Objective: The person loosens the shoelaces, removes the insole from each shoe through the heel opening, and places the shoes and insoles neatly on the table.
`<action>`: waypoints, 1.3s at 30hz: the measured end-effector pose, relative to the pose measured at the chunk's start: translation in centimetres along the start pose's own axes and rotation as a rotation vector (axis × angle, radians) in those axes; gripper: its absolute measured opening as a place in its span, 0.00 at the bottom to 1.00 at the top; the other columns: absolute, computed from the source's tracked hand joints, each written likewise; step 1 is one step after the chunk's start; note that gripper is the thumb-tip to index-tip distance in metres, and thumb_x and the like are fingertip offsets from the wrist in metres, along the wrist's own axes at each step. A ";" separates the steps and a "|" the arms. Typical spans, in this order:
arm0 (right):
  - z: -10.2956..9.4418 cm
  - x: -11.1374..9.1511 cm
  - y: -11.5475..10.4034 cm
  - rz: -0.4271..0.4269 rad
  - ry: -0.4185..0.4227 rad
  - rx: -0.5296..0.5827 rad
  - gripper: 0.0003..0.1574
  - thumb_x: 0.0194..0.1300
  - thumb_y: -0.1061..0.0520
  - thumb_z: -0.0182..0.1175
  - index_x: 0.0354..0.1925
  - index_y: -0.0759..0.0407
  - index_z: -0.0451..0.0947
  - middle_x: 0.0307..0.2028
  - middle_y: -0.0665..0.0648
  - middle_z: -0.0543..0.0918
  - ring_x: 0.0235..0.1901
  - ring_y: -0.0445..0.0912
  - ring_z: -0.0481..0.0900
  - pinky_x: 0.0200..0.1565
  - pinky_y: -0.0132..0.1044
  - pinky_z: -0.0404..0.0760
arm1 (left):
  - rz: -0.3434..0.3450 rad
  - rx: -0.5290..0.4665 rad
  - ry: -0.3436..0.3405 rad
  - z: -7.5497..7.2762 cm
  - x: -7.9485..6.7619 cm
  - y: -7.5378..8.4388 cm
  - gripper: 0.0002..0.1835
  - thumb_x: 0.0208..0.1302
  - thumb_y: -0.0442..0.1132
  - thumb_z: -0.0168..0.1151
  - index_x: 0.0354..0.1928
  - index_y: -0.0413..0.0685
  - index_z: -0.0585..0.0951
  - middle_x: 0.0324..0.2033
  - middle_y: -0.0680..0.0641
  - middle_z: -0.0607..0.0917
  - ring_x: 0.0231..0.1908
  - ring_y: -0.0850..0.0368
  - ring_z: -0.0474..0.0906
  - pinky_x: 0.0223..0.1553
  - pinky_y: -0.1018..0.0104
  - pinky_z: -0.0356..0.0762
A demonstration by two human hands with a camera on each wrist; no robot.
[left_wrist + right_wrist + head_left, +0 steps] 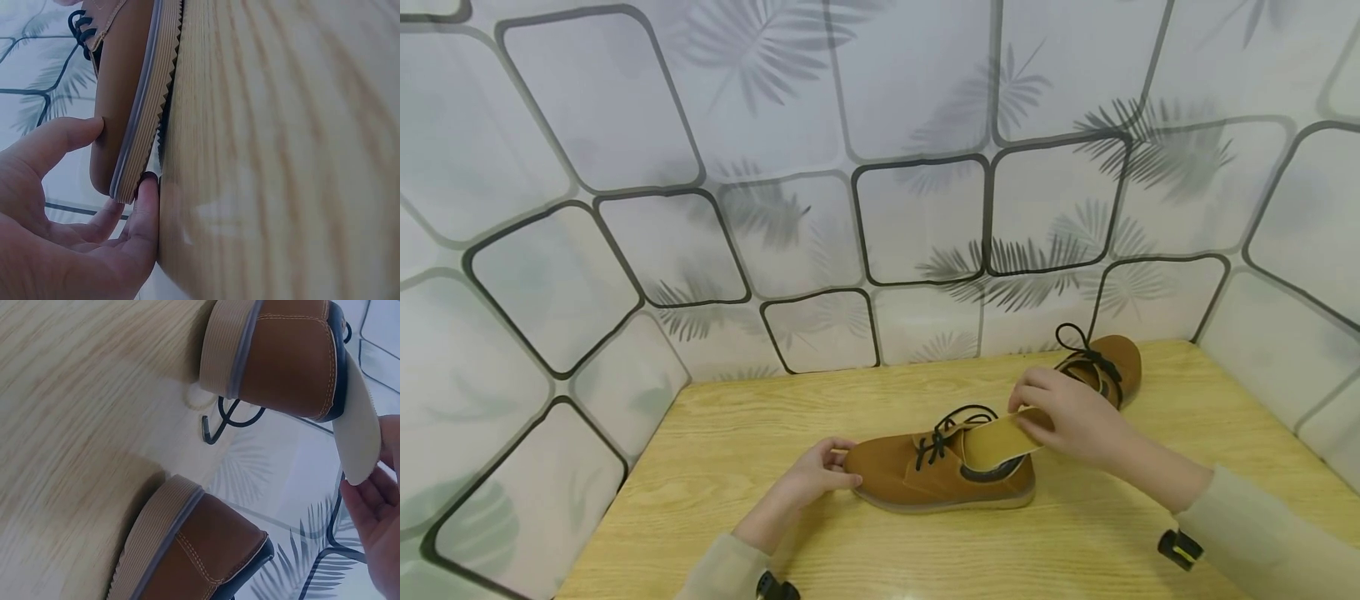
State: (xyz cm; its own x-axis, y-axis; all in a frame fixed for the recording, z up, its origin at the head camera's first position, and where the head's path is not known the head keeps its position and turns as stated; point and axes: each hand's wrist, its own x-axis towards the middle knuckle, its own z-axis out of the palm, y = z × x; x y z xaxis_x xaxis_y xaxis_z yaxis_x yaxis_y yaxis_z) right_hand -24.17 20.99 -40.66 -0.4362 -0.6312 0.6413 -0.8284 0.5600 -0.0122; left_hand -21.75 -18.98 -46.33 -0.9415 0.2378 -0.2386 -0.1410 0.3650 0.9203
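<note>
Behind everything there's a backdrop (925, 218), all leaves and rounded boxes, and the table (925, 550) runs right up to it. On the wood sits a brown shoe (895, 473), toe to my left, with the other shoe (1123, 362) farther back on the right. My left hand (820, 473) has the toe: thumb on the upper, fingers bent round the tip and sole edge. My right hand (1070, 414) has the insole (994, 442) pinched at its outer end, thumb and fingers nearly together. The insole is partway in the shoe, sticking out over the dark collar (996, 472) with a bit of a bend. Smallest bit, the black laces (931, 450) loop up by the opening.

What could bite me, I reckon: if my toe hold goes slack, any push or tug from the right could spin the shoe. Force the insole against that collar and it might crease, and since I've only got the end, it could slip. A lace loop could snag on it too.

Room-wise, the back edge meets the backdrop, so not much reach there. The shoe's well in from the left edge; I can't see the front one. Plenty of wood on my left. Tight spot's right-rear: swing wide and I'd probably clip the other shoe.
</note>
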 end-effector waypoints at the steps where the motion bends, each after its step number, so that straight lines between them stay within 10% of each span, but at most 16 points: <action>1: 0.1 0.0 0.1 -0.037 0.016 -0.004 0.15 0.56 0.64 0.78 0.37 0.48 0.84 0.37 0.47 0.81 0.35 0.40 0.80 0.37 0.34 0.83 | 0.000 0.001 0.001 0.0 0.0 0.0 0.33 0.63 0.31 0.72 0.69 0.35 0.73 0.56 0.37 0.82 0.49 0.51 0.78 0.48 0.65 0.74; 4: 0.2 -0.1 0.4 -0.144 0.065 -0.015 0.05 0.74 0.55 0.67 0.37 0.51 0.83 0.38 0.47 0.81 0.36 0.41 0.80 0.39 0.33 0.83 | 0.002 0.004 0.005 0.0 -0.1 0.0 0.32 0.63 0.30 0.72 0.68 0.35 0.73 0.56 0.36 0.82 0.49 0.51 0.79 0.47 0.65 0.74; 7: 0.3 -0.2 0.4 -0.219 0.083 -0.011 0.23 0.85 0.46 0.46 0.38 0.51 0.83 0.38 0.48 0.81 0.36 0.41 0.78 0.40 0.31 0.80 | 0.002 0.006 0.006 0.1 -0.1 0.0 0.32 0.63 0.30 0.72 0.68 0.35 0.73 0.56 0.36 0.82 0.49 0.51 0.79 0.48 0.63 0.76; 39: -0.1 -1.5 0.5 -0.270 -0.062 -0.086 0.24 0.84 0.43 0.44 0.41 0.50 0.83 0.40 0.44 0.80 0.40 0.38 0.79 0.51 0.42 0.84 | 0.002 0.011 0.013 0.1 0.2 0.0 0.33 0.62 0.30 0.73 0.69 0.34 0.73 0.56 0.36 0.82 0.49 0.52 0.79 0.47 0.66 0.74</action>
State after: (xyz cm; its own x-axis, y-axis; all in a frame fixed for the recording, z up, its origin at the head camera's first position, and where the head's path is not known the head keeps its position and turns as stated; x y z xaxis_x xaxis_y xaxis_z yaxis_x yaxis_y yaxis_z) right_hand -23.93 22.28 -41.56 -0.2272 -0.7936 0.5644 -0.8855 0.4096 0.2195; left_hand -21.93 -18.86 -46.38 -0.9458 0.2268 -0.2325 -0.1357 0.3745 0.9172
